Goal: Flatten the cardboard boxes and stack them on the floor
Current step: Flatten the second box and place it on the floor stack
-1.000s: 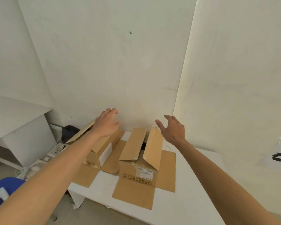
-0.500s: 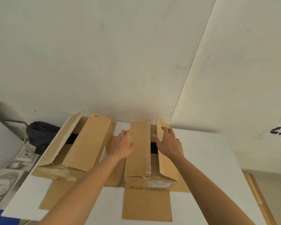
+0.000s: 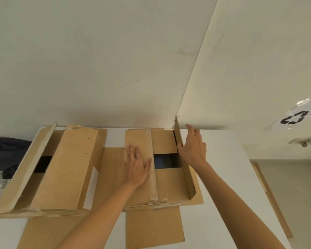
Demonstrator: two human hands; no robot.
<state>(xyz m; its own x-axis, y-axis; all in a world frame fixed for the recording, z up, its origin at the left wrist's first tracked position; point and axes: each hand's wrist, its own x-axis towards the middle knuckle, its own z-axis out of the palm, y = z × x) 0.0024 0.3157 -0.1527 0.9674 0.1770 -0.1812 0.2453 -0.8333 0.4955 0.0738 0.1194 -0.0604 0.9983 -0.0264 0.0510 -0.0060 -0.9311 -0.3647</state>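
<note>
While the left hand (image 3: 136, 168) lies flat with straight fingers on the left top flap (image 3: 138, 169) of the right box (image 3: 169, 186), the right hand (image 3: 193, 150) presses its spread, straight fingers against the outer face of the right flap (image 3: 182, 159), which stands nearly upright on edge. Neither hand curls round anything. Between these two flaps the inner end flaps show, with a dark gap between them opening into the box. This box stands on a white table (image 3: 223, 177), its bottom flaps splayed flat on the tabletop towards the near edge and to both sides. Just to its left stands the left box (image 3: 61, 168), larger in view, with one top flap folded over and the far-left flap (image 3: 27, 168) tilted up and outward; a dark opening shows between them. Both boxes sit close to the white wall (image 3: 97, 60). Beyond the table's left edge lies a dark bag (image 3: 5, 150). On the right wall hangs a recycling sign (image 3: 293, 119), and flat cardboard (image 3: 271, 198) lies on the floor beside the table.
</note>
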